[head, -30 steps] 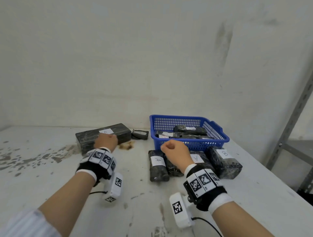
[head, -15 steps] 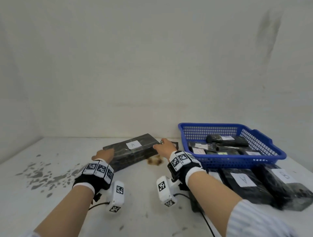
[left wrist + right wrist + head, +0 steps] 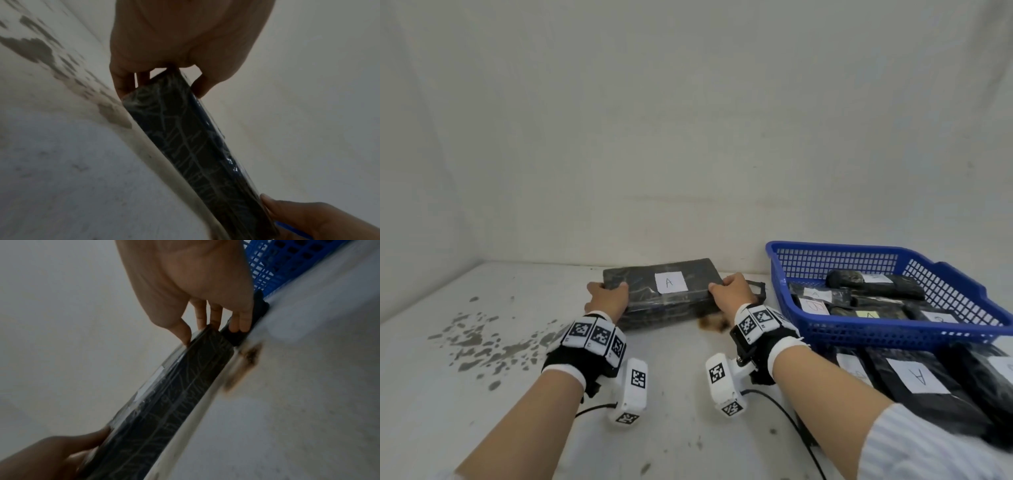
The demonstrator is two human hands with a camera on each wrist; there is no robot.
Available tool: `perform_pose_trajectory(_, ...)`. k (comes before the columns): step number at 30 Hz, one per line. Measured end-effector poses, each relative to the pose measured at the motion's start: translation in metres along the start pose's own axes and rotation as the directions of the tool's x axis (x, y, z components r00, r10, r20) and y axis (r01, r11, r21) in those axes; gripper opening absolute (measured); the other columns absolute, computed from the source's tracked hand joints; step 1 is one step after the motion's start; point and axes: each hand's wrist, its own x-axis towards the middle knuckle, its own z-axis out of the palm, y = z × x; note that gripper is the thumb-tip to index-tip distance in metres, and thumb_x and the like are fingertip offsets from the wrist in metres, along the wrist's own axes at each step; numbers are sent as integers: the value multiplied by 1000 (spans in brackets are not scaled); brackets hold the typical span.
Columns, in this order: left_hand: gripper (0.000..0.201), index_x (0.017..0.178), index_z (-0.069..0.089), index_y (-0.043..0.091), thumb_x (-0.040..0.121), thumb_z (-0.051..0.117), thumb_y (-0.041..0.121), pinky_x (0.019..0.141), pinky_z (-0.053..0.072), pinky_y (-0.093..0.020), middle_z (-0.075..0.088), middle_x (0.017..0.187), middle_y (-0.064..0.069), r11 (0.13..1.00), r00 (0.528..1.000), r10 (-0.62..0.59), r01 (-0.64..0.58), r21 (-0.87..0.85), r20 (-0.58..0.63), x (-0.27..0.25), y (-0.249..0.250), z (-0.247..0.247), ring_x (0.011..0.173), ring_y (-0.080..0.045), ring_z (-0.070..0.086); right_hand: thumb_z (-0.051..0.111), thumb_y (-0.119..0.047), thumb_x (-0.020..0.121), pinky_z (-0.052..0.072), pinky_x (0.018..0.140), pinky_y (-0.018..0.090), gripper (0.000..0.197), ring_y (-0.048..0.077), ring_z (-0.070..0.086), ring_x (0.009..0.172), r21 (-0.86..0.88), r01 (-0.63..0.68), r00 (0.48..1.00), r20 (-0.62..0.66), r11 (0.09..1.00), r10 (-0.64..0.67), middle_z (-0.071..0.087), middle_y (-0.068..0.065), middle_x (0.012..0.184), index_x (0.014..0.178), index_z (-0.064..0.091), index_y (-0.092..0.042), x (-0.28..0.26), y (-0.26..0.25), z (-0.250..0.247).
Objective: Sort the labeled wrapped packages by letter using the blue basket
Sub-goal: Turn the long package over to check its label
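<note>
A long black wrapped package with a white label "A" is tilted up off the white table near the back wall. My left hand grips its left end, thumb on top and fingers beneath. My right hand grips its right end the same way. The package's long side runs between both hands. The blue basket stands to the right and holds several black packages labeled A and B.
In front of the basket lie more black packages, one labeled "A". A small black object sits behind my right hand, beside the basket. A brown stain and grey flaked patches mark the table. The wall stands close behind.
My right hand crossed from the packages before the basket to the long package's right end. Both hands now grip it and its front edge has lifted. The view turned left.
</note>
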Motion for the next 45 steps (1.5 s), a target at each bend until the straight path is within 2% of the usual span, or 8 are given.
perform_pose_trajectory(7, 55, 139, 33, 15, 92, 56, 33, 104, 43, -46, 45, 139, -20, 938, 970, 238, -240, -252, -36, -55, 40, -36, 120, -38, 51, 64, -25, 95, 55, 96, 46, 27, 30, 63, 108, 375, 125, 992, -37, 919, -119, 55, 10, 120, 111, 43, -23, -47, -11, -33)
perform_pose_trajectory(12, 80, 131, 44, 26, 53, 60, 35, 98, 47, -51, 50, 133, -17, 845, 924, 381, -346, -407, 7, -126, 55, -61, 115, -34, 55, 66, -21, 95, 61, 84, 42, 28, 28, 69, 101, 551, 168, 980, -8, 817, -197, 63, 13, 114, 113, 44, -18, -105, -16, -95)
perform_pose_trajectory(15, 60, 137, 41, 19, 80, 62, 13, 92, 52, -41, 58, 124, -14, 774, 878, 476, -390, -499, 52, -185, 55, -62, 106, -27, 63, 68, -20, 94, 59, 87, 39, 30, 21, 70, 96, 589, 225, 968, -43, 776, -248, 66, 14, 120, 116, 47, -15, -138, -4, -135)
perform_pose_trajectory(21, 41, 133, 34, 20, 98, 55, 22, 78, 49, -15, 66, 112, -4, 662, 740, 662, -506, -553, 116, -261, 45, -43, 100, -11, 65, 67, -22, 95, 55, 97, 39, 50, 17, 72, 105, 550, 409, 908, -165, 728, -385, 72, 2, 117, 142, 48, -28, -196, 23, -200)
perform_pose_trajectory(25, 46, 135, 29, 21, 97, 55, 15, 80, 49, -21, 67, 108, 1, 668, 691, 684, -465, -581, 233, -278, 37, -28, 97, -11, 66, 72, -28, 88, 51, 104, 41, 60, 14, 68, 114, 422, 496, 868, -217, 759, -446, 71, -6, 124, 143, 49, -30, -221, 41, -220)
perform_pose_trajectory(31, 62, 131, 29, 21, 84, 70, 20, 85, 55, -33, 66, 113, -5, 675, 679, 698, -518, -526, 226, -281, 26, -14, 96, -17, 69, 79, -32, 79, 52, 94, 27, 73, 10, 68, 112, 365, 508, 861, -245, 780, -445, 69, -7, 125, 141, 40, -34, -232, 56, -227)
perform_pose_trajectory(38, 68, 120, 27, 23, 77, 79, 21, 51, 44, -3, 58, 100, 12, 677, 693, 712, -633, -376, 115, -294, 27, -8, 68, 14, 62, 82, -27, 80, 53, 97, 22, 85, -5, 62, 112, 278, 563, 823, -273, 779, -497, 61, -19, 130, 149, 34, -38, -228, 55, -216)
perform_pose_trajectory(45, 90, 117, 23, 28, 54, 79, 58, 80, 46, -17, 57, 121, 2, 684, 690, 721, -695, -222, 61, -294, 31, -4, 104, -13, 61, 90, -34, 69, 53, 90, 14, 92, -8, 59, 113, 175, 609, 772, -353, 774, -528, 60, -24, 127, 145, 38, -38, -224, 49, -209)
